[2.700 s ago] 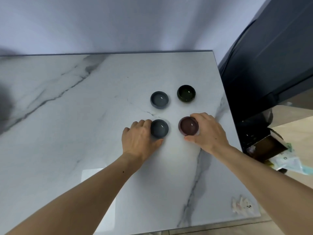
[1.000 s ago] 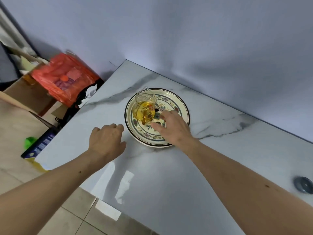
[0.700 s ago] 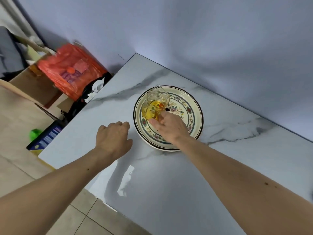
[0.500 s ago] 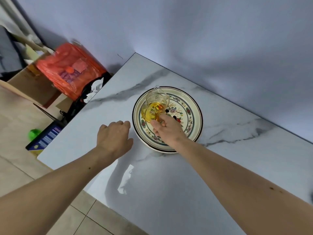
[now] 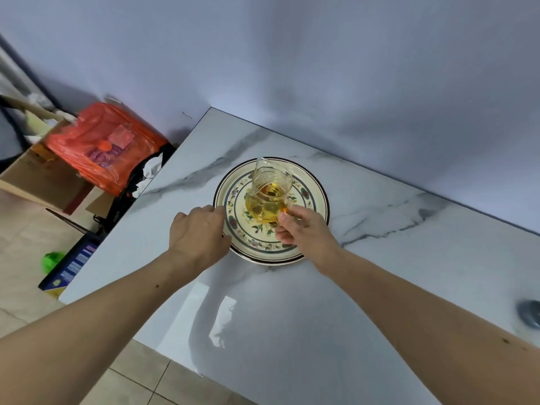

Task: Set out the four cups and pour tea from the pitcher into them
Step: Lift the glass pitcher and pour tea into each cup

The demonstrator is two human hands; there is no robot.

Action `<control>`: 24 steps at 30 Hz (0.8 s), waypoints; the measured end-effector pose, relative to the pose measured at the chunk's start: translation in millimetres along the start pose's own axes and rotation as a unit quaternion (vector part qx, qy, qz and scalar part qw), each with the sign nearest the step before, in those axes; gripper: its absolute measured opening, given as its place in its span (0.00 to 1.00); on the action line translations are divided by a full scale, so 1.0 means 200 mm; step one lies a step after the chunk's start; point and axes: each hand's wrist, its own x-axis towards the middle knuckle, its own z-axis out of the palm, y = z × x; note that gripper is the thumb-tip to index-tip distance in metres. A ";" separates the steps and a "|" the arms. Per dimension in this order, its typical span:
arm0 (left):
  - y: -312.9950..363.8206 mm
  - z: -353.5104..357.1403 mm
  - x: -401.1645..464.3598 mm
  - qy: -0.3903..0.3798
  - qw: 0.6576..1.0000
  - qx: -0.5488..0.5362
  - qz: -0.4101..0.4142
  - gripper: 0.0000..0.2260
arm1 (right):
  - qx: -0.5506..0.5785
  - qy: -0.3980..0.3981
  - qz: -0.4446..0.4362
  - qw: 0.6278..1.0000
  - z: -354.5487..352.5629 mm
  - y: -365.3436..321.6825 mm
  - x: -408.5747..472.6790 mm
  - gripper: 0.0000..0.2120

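Pitcher [image 5: 270, 197] pinched, apparently by its handle, in the right hand [image 5: 304, 232], left hand [image 5: 198, 232] loosely curled and empty beside the plate [image 5: 314, 185]: tea may be spilled if tipped in lifting.

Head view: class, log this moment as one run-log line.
stage: fetching pitcher | right hand: gripping glass pitcher of tea on patterned plate | left hand: at plate rim | cup: one visible, far right
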 end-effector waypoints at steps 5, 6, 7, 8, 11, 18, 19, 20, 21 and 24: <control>0.17 -0.01 -0.02 0.002 0.999 0.021 0.037 0.16 | 0.016 0.025 -0.019 0.999 -0.23 0.00 -0.12 0.09; 0.22 -0.01 -0.03 -0.002 0.999 0.026 0.044 0.17 | 0.015 0.029 -0.023 0.999 -0.29 0.01 -0.15 0.09; 0.27 -0.01 -0.04 -0.004 0.998 0.030 0.052 0.17 | 0.011 0.033 -0.028 0.999 -0.34 0.02 -0.18 0.07; 0.34 -0.01 -0.06 -0.005 0.998 0.032 0.061 0.17 | 0.007 0.040 -0.035 0.999 -0.40 0.03 -0.22 0.06; 0.55 0.00 -0.11 -0.005 0.995 0.045 0.089 0.17 | -0.013 0.065 -0.046 0.997 -0.60 0.09 -0.35 0.07; 1.11 0.05 -0.24 0.010 0.992 0.051 0.116 0.17 | -0.033 0.089 -0.046 0.994 -1.12 0.28 -0.63 0.09; 1.20 0.07 -0.27 0.006 0.992 0.050 0.119 0.17 | -0.033 0.093 -0.047 0.994 -1.20 0.31 -0.67 0.09; 1.28 0.09 -0.29 0.002 0.992 0.046 0.121 0.18 | -0.035 0.096 -0.047 0.994 -1.29 0.34 -0.71 0.09; 1.36 0.11 -0.31 -0.002 0.992 0.038 0.124 0.18 | -0.038 0.100 -0.046 0.993 -1.37 0.36 -0.75 0.09; 1.59 0.17 -0.35 -0.008 0.990 0.027 0.137 0.17 | -0.046 0.121 -0.044 0.991 -1.59 0.44 -0.86 0.09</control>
